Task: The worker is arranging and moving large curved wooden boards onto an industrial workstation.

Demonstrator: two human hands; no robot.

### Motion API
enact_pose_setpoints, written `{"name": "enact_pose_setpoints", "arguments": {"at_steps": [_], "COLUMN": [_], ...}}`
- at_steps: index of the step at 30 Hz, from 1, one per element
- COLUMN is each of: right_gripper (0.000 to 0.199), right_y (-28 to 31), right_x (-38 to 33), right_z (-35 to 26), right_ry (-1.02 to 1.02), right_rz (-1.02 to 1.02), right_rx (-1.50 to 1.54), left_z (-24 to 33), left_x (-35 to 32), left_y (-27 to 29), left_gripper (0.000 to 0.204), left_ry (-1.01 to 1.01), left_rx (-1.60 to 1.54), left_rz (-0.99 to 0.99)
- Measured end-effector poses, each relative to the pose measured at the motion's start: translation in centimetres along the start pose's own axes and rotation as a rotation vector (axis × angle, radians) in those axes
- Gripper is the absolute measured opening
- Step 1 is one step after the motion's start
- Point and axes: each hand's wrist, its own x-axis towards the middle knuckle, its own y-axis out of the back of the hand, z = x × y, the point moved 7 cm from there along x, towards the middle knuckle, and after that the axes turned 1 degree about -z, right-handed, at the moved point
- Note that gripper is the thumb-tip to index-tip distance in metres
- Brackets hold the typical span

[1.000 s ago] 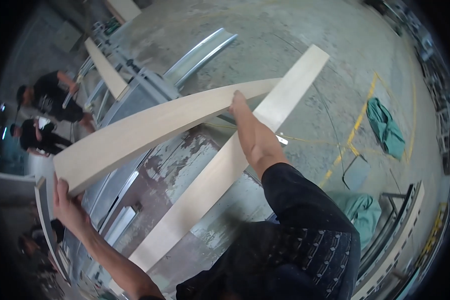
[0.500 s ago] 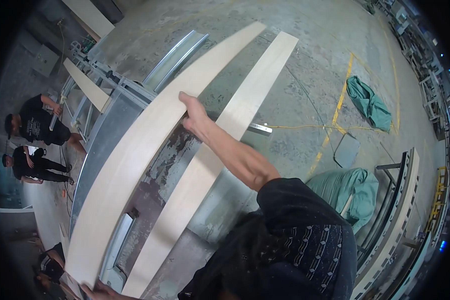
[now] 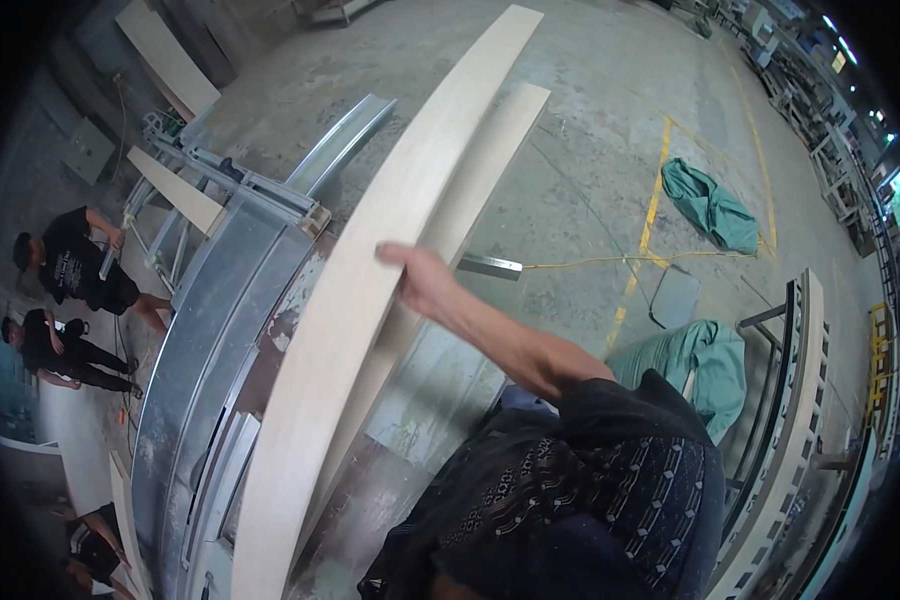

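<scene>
My right hand (image 3: 420,279) grips the near edge of a long, pale wooden board (image 3: 355,310). The thumb lies on its top face, and the fingers are partly hidden and a little blurred. The board runs from the lower left to the top middle, raised and overlapping a second pale board (image 3: 505,150). That second board lies under it on the right. To the left stands a long grey metal machine table (image 3: 205,340). My left hand is out of view; the board's lower end leaves the picture.
A metal bar (image 3: 490,265) sticks out right of the boards. Green cloth (image 3: 710,205) lies on the floor, with a green-covered bundle (image 3: 695,365) nearer. A rack with a slotted beam (image 3: 800,390) stands at right. People (image 3: 75,260) are at the left; a curved metal piece (image 3: 342,145) is beyond the table.
The held board has shifted right, away from the metal table and over the second board. My right hand moved right and slightly down with it. My left hand has left the view.
</scene>
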Motion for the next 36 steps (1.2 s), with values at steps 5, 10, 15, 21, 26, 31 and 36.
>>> {"name": "enact_pose_setpoints", "arguments": {"at_steps": [5, 10, 15, 21, 26, 31, 36], "right_gripper": [0.032, 0.035, 0.044, 0.048, 0.04, 0.065, 0.125], "right_y": [1.3, 3.3, 4.2, 5.2, 4.4, -2.0, -3.2], "right_x": [-8.0, -11.8, -11.2, -10.6, -13.1, -10.1, -4.1], "right_z": [10.3, 17.2, 18.8, 17.0, 13.4, 9.8, 11.1], "right_ry": [-0.226, -0.409, -0.408, -0.618, -0.923, 0.105, 0.69], "right_rz": [0.041, 0.002, -0.082, -0.038, -0.426, -0.806, -1.086], "right_rx": [-0.055, -0.047, -0.023, -0.295, -1.132, -1.823, -2.402], "left_z": [-2.2, -3.9, -4.3, -5.9, -4.9, 0.3, -4.7], "left_x": [0.7, 1.8, 1.5, 4.5, 6.3, 2.1, -8.6], "left_y": [2.3, 6.0, 11.1, 14.2, 16.5, 9.6, -8.6], "left_gripper": [0.063, 0.066, 0.07, 0.079, 0.06, 0.043, 0.138], "left_ry": [0.07, 0.127, 0.183, 0.196, 0.278, -0.219, -0.708], "left_rx": [0.016, 0.037, 0.055, 0.067, 0.664, 1.112, 1.437], "left_rz": [0.025, 0.071, 0.151, 0.136, -0.139, -0.273, -1.018]}}
